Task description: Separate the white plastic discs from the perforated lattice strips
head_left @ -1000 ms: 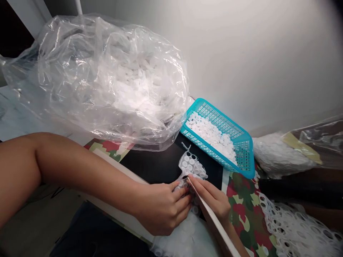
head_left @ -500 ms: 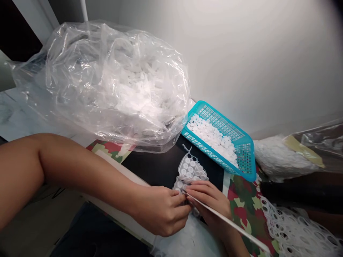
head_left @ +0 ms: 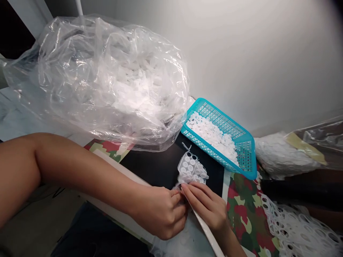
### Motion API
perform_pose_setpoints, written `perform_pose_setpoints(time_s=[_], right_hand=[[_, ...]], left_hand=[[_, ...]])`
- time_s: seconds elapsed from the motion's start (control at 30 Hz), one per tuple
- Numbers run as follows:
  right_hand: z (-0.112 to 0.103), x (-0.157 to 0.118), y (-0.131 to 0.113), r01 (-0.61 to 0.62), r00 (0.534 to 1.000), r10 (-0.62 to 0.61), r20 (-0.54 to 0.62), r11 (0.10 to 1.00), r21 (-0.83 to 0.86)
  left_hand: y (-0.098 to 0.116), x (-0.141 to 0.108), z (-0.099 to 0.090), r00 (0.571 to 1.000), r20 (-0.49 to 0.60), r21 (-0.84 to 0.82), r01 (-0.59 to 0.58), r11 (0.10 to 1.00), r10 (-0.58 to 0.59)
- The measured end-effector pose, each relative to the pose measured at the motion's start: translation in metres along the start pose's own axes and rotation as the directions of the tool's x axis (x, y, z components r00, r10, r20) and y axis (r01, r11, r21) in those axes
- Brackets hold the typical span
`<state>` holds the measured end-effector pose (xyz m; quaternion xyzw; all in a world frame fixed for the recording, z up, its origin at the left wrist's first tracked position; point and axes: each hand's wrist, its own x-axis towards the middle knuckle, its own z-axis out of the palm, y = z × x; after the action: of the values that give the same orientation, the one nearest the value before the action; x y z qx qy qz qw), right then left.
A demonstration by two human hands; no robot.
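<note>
A translucent sheet of round white plastic pieces [head_left: 190, 165] lies on a black surface, with empty round holes at its far end. My left hand [head_left: 163, 213] is closed at the sheet's near part, its thumb and fingertips pinched together. Right beside it, the fingers of my right hand [head_left: 207, 205] are pressed together over the same spot. A long, thin white strip [head_left: 207, 233] runs from those fingertips along my right palm towards the lower edge. My hands hide the exact grip. Beneath them is a clear bag [head_left: 184, 240] with pale pieces.
Behind the sheet stands a blue basket [head_left: 226, 117] of small white discs. A big clear bag [head_left: 107, 85] of white pieces fills the left back. At right are another filled bag [head_left: 284, 155], a camouflage-patterned cloth [head_left: 245, 210] and a heap of holed white sheets [head_left: 300, 226].
My right hand has shifted slightly left, its fingers closer to my left fingertips. The white strip has swung to a steeper slant. The view has shifted a little.
</note>
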<state>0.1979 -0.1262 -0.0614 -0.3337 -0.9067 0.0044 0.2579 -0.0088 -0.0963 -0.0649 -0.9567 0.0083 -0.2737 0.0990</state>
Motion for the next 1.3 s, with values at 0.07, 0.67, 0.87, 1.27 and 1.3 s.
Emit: perform_pose_setpoints(time_s=[0.07,0.67,0.87,1.27,1.3], right_hand=[[0.003,0.000,0.000,-0.035,0.999,0.035,-0.021,0.999,0.022],[-0.006,-0.014,0.017,-0.182,0.983,0.173,0.055,0.945,0.273],[-0.012,-0.014,0.013,-0.062,0.995,0.048,0.082,0.983,0.174],[-0.008,-0.017,0.008,-0.286,0.939,0.301,-0.165,0.952,0.111],[-0.010,-0.015,0.009,-0.293,0.934,0.315,-0.170,0.946,0.142]], left_hand=[[0.001,0.000,0.002,1.000,-0.017,0.012,-0.003,1.000,0.003],[0.003,-0.006,0.006,1.000,-0.016,0.009,0.013,1.000,-0.012],[0.002,-0.004,0.004,1.000,-0.012,0.005,0.011,1.000,-0.011],[0.003,-0.005,0.005,1.000,0.000,0.023,-0.019,1.000,0.019],[0.003,-0.006,0.005,1.000,-0.005,0.020,-0.017,1.000,0.017]])
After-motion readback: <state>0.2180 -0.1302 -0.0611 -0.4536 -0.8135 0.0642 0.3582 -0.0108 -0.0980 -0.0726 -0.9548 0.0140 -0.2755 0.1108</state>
